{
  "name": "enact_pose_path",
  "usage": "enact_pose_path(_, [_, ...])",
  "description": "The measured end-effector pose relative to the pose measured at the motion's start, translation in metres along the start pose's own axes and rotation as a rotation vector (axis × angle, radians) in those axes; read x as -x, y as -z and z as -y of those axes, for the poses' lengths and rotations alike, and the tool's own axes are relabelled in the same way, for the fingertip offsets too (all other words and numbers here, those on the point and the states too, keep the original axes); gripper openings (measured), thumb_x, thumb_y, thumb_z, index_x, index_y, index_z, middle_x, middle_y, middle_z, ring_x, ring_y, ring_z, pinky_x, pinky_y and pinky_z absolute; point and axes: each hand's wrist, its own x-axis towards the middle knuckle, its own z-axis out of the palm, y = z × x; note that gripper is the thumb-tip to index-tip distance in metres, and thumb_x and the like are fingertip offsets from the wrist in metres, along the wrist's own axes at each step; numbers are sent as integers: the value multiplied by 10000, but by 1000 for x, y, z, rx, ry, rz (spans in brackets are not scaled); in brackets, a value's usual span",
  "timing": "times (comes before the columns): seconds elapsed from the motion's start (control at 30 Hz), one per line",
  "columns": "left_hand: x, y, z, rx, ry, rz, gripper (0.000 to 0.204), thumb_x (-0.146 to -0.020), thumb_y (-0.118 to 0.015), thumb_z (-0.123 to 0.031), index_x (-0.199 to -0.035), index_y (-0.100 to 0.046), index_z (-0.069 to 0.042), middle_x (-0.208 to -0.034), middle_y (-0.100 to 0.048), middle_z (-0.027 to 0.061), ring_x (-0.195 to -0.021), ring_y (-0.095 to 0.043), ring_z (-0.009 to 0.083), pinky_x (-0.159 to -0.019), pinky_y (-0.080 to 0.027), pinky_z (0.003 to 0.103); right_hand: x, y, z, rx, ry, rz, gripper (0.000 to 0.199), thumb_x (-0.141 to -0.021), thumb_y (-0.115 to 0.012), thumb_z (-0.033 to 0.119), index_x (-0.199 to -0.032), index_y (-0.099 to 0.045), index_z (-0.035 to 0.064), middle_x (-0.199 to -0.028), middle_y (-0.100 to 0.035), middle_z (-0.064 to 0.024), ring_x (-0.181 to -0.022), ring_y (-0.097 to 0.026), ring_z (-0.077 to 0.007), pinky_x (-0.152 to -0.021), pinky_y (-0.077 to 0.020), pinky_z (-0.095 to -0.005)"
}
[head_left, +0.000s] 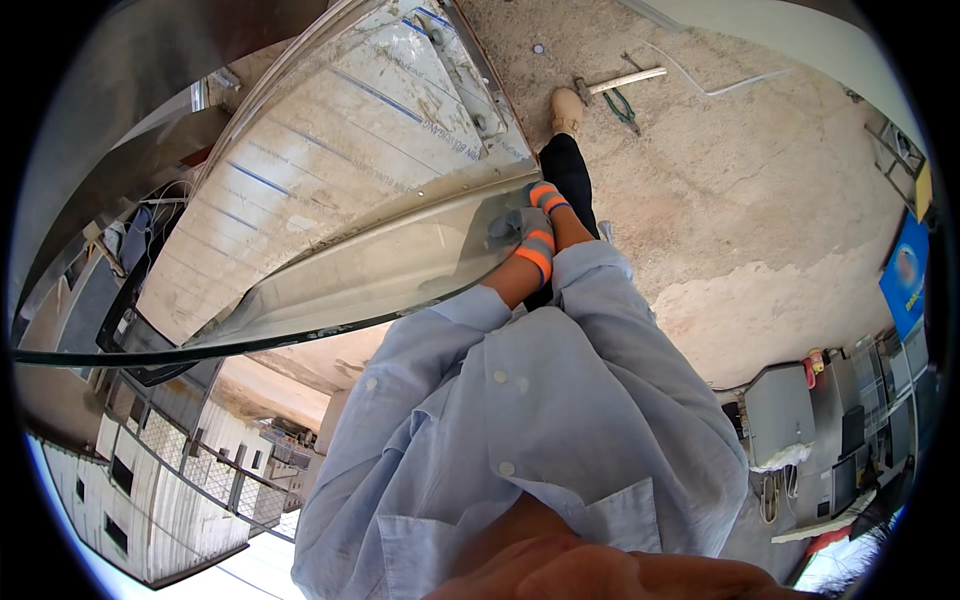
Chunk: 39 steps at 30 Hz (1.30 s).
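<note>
A large, curved clear glass pane [400, 290] with a dark edge stretches from the far left toward the middle. Both my hands, in grey and orange gloves, are together at its right end. My left hand [532, 245] is closed on the rim, its grey fingers showing dimly through the glass. Just beyond it, my right hand [546, 197] is closed at the pane's far corner, its fingertips partly hidden. Behind the glass stands a big metal panel [330, 150], covered in dirty protective film with blue stripes.
On the concrete floor [700, 180] ahead lie a hammer [625, 80], green-handled pliers [624, 108] and a bent thin white strip [735, 84]. My shoe [566, 108] stands by the panel's right edge. A blue sign [908, 275] and grey cabinets [780, 410] are at the right.
</note>
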Motion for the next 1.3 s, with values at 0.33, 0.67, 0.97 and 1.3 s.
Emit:
enact_pose_path(0.33, [3, 6, -4, 93, -72, 73, 348, -1000, -480, -265, -1183, -691, -59, -1123, -703, 204, -1067, -661, 346, -884, -520, 450, -11, 0, 1, 215, 40, -23, 442, -969, -498, 407, -1057, -713, 31, -1076, -713, -206, -1005, -689, -348, -858, -544, -452])
enact_pose_path(0.67, [10, 50, -44, -36, 70, -7, 321, -975, -491, -218, -1095, -727, -35, -1092, -711, 230, -991, -694, 377, -845, -541, 453, -9, 10, 15, 470, 105, -55, 458, -971, -479, 409, -1046, -721, 28, -1089, -708, -216, -1020, -688, -352, -872, -541, -447])
enact_pose_path(0.97, [-7, 62, -89, -1385, -85, 307, 463, -829, -719, -351, -1263, -687, -194, -1201, -693, 37, -1028, -688, 272, -770, -569, 489, 16, 33, 40, 707, 164, -115, 473, -972, -461, 411, -1036, -727, 24, -1101, -704, -224, -1034, -688, -355, -884, -538, -442])
enact_pose_path(1.3, [22, 123, -124, -990, -124, 179, 257, -857, -688, -220, -1101, -762, -189, -1139, -730, 49, -984, -710, 233, -699, -555, 461, 62, 96, 73, 239, 499, -322, 359, -983, -507, 295, -1127, -700, 28, -1077, -707, -197, -982, -667, -302, -860, -523, -403])
